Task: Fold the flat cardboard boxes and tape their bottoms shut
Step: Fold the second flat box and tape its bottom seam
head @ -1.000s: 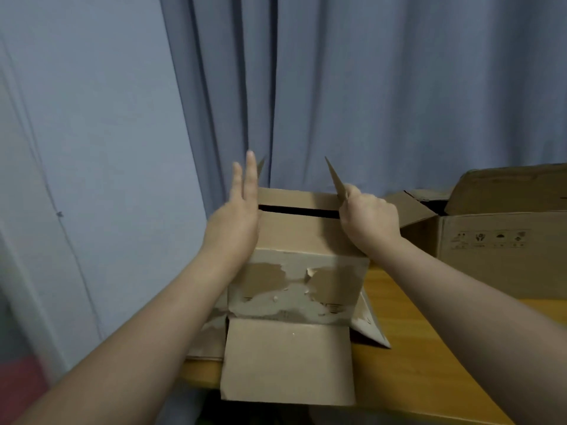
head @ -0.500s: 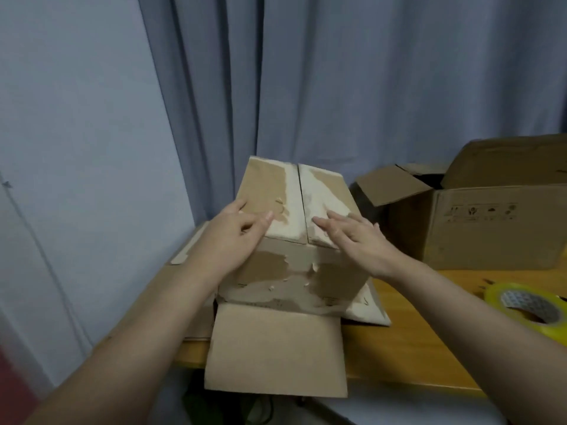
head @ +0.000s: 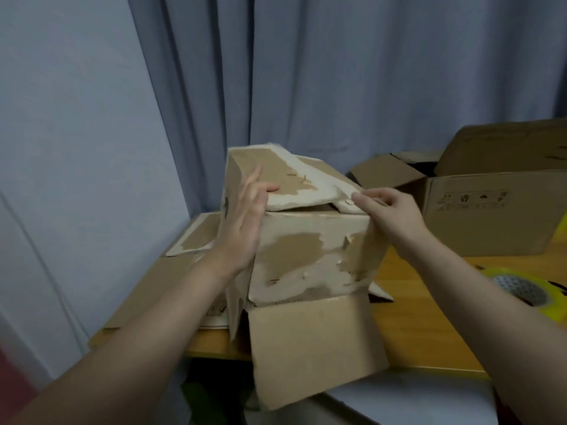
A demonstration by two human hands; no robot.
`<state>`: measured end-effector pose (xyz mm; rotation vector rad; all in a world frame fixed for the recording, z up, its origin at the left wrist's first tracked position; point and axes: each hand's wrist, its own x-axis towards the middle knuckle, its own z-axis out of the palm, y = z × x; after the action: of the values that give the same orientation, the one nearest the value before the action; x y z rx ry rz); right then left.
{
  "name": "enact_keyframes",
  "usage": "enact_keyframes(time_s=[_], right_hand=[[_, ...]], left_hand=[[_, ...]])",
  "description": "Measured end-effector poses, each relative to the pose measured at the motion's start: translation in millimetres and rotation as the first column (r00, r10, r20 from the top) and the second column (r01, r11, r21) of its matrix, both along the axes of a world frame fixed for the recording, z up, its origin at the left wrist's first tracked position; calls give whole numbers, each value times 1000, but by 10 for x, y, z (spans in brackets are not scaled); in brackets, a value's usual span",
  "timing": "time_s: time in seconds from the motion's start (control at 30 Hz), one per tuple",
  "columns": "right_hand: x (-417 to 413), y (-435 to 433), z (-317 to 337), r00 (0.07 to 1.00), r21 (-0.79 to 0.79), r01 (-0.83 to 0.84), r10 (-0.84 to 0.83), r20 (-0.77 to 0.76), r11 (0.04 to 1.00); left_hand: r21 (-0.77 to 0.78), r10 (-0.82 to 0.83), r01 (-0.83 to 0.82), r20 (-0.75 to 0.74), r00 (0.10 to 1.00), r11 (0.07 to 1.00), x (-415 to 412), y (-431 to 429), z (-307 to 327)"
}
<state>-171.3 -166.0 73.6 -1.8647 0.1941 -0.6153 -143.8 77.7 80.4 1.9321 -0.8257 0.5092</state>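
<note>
My left hand (head: pixel 242 228) lies flat and spread against the left side of the cardboard box (head: pixel 310 256), thumb hooked over the top onto the left bottom flap (head: pixel 276 182), so its grip is wide and pressing, not closed around anything. My right hand (head: pixel 395 216) pinches narrow on the corner of the right bottom flap (head: pixel 343 194), fingertips (head: pixel 360 197) closed on its torn white edge. The box stands upside down on the near edge of the wooden table (head: pixel 414 326), its two upper flaps tented and not yet lying flat, with a dark gap showing under them. One lower flap (head: pixel 313 345) hangs out over the table's edge toward me. A roll of yellow tape (head: pixel 521 288) lies on the table to my right, well apart from the box, and a second, open cardboard box (head: pixel 491 216) sits behind it against the curtain (head: pixel 337 72). I judge the flaps are mid-closing and nothing is taped. The risk I see is the peeled, weakened facing: if I pull the pinched corner hard it may tear off or crease, and tape will hold poorly on that ragged surface. With the box so near the edge, a heavy push down could also tip it toward me.
</note>
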Motion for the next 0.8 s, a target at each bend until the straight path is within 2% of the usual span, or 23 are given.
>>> enact_keyframes(time_s=[0.07, 0.13, 0.2, 0.27, 0.33, 0.37, 0.43, 0.57, 0.7, 0.8], right_hand=[[40, -114, 161, 997, 34, -54, 53, 47, 998], [86, -189, 201, 994, 19, -105, 104, 25, 994], [148, -237, 106, 985, 21, -164, 165, -45, 986], [213, -220, -74, 967, 77, -208, 217, -132, 975], [276, -175, -285, 948, 179, -195, 232, -217, 964], [308, -144, -358, 947, 203, -169, 216, -239, 964], [470, -202, -497, 955, 114, -162, 185, -233, 980], [714, -477, -574, 951, -150, -227, 186, -248, 962], [633, -499, -198, 957, -198, -178, 122, -262, 964], [744, -583, -229, 934, -264, -184, 85, -346, 947]], left_hand=[[91, -10, -9, 205, 979, 996, -37, -71, 58], [288, -14, -104, 381, 924, 952, -47, -111, -4], [540, -127, -174, 475, 871, 824, -45, -102, -190], [706, -268, -256, 540, 798, 660, -6, -92, -442], [761, -327, -358, 583, 744, 541, 34, -138, -629], [771, -331, -378, 584, 742, 513, 51, -169, -668], [775, -344, -380, 585, 734, 505, 85, -240, -651], [723, -349, -388, 643, 682, 572, 74, -470, -532], [661, -242, -373, 647, 723, 652, 36, -822, -564], [691, -166, -378, 583, 795, 617, 76, -1075, -655]])
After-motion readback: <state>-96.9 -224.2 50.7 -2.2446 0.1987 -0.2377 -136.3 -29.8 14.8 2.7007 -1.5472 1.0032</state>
